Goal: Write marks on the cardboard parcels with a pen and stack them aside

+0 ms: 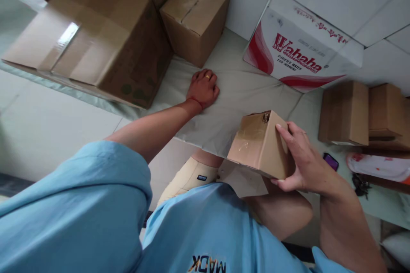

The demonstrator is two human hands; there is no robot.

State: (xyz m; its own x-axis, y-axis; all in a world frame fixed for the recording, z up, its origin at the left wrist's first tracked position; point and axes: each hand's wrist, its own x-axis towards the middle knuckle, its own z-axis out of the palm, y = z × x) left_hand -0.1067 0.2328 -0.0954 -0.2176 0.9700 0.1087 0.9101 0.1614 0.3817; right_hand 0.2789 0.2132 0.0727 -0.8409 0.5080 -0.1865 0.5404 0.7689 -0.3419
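Observation:
A small taped cardboard box [262, 145] sits tilted at the table's front edge. My right hand [296, 160] grips its right side, the thumb low and the fingers on the upper side. Farther left, my left hand [203, 88] rests on the cloth-covered table [250, 81], its fingers curled down with a ring on one; whether anything is under them is hidden. It does not touch the small box. A pale sheet [243, 179] shows below the box, above my leg.
Large cardboard boxes [96, 30] stand at the left, a smaller carton [198, 13] beside them. A white and red Wahaha carton [297, 47] is against the tiled wall. At the right are more brown boxes [344, 113], a phone-like dark object [330, 161] and keys [361, 184].

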